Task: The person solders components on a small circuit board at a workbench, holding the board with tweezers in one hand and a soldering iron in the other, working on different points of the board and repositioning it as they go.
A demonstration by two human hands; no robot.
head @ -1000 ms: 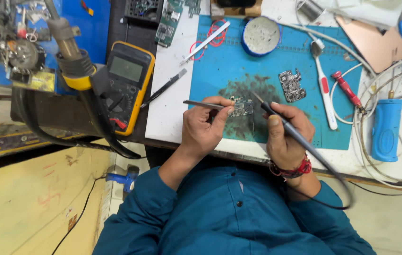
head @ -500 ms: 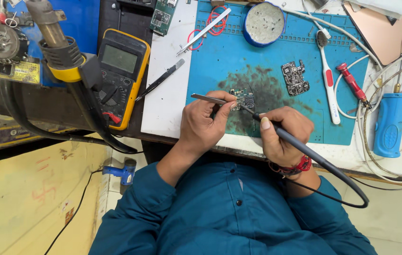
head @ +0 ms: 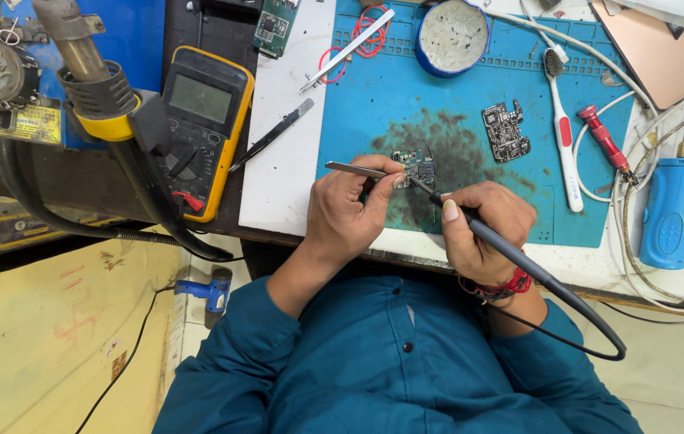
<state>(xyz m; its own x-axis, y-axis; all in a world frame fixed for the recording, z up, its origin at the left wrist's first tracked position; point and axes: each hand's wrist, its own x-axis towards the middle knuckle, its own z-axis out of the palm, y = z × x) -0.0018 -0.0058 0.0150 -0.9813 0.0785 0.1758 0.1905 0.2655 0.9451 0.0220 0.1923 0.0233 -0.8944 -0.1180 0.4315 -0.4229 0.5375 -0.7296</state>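
Centrally, the small circuit board (head: 414, 166) lies on the sooty patch of the blue mat (head: 358, 120), just at twelve o'clock from both hands. The left hand (head: 350, 213) pinches tweezers (head: 356, 169), long axis three-to-nine. The right hand (head: 483, 233) grips a soldering iron (head: 519, 261), tip pointing ten o'clock onto the board.

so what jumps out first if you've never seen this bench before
The two hands at the middle of the blue mat: the left hand holds tweezers and the right hand holds a soldering iron, both meeting at a small circuit board on a dark smudge. To the left sit a yellow multimeter and a hot air gun.
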